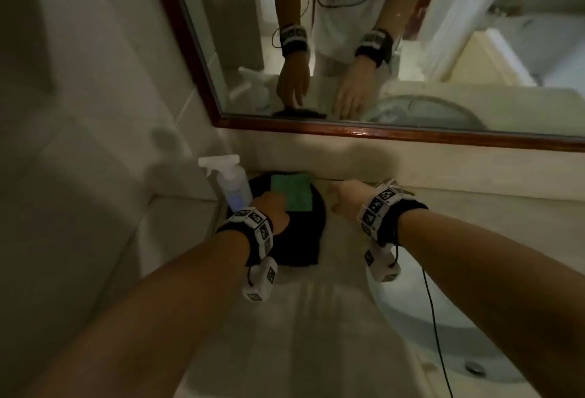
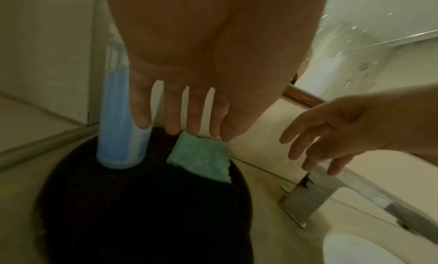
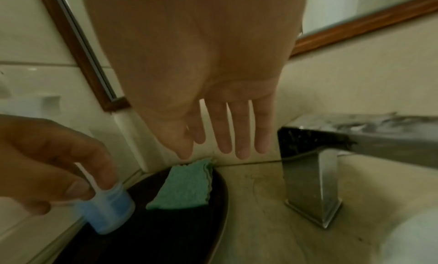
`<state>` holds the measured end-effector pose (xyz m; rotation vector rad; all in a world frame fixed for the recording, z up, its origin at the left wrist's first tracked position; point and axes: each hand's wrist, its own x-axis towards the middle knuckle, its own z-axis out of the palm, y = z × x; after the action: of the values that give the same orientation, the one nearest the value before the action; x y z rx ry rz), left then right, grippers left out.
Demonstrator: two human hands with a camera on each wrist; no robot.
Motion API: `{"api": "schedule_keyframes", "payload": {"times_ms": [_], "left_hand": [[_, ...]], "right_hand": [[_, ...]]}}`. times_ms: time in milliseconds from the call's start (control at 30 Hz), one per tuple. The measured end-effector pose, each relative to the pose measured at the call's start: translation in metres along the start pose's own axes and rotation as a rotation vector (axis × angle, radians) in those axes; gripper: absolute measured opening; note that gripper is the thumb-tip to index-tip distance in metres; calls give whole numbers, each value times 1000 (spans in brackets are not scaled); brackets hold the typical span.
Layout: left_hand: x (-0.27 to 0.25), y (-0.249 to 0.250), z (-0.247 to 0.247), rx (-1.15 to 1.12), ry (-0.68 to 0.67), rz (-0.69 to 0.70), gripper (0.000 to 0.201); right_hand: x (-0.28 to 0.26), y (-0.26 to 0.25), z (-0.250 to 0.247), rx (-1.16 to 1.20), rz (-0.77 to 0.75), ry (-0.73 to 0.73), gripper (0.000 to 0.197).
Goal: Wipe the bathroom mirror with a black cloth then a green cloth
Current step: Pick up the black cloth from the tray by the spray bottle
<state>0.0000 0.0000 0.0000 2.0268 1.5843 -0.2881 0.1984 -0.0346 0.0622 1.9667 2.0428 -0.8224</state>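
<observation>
left hand [image 1: 272, 207]: fingers straight and spread, holding nothing, poised over the cloths beside the spray bottle [image 2: 123, 136].
right hand [image 1: 346, 200]: relaxed and empty, near the faucet [image 3: 312, 183].
black cloth [image 1: 300, 239]: spread flat on the bench [image 1: 316, 318] under the left hand, likely first to be lifted.
green cloth [image 2: 201, 159]: folded on top, just below the left fingertips, kept for second.
mirror [image 1: 411, 49]: ahead of both hands, above the bench, unwiped.

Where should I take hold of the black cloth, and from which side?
Judging from its pose, pinch the near edge of the flat black cloth, coming from the sink side. The folded green cloth and the blue spray bottle sit on its far part, so lift those off first.
</observation>
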Motion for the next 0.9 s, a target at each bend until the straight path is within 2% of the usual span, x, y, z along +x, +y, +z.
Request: {"api": "schedule_keyframes", "payload": {"times_ms": [100, 167, 233, 300, 367, 533, 667, 900], "left_hand": [[10, -19, 7, -38, -95, -61, 38], [12, -25, 14, -30, -99, -63, 36], [15, -35, 25, -35, -92, -69, 34], [18, -46, 42, -59, -90, -85, 23], [21, -54, 56, -95, -90, -120, 7], [24, -59, 81, -194, 33, -201, 35], [26, -59, 85, -260, 65, -284, 43], [31, -62, 87, -415, 99, -347, 59]], "right_hand": [[34, -2, 19, -53, 21, -69, 42], [48, -2, 31, -66, 20, -116, 43], [62, -6, 40, -68, -10, -138, 36], [72, -9, 52, -80, -19, -177, 25], [82, -11, 65, -87, -6, -211, 24], [94, -9, 88, -82, -2, -210, 30], [98, -5, 93, -29, -5, -178, 34], [97, -4, 90, -34, -3, -170, 42]]}}
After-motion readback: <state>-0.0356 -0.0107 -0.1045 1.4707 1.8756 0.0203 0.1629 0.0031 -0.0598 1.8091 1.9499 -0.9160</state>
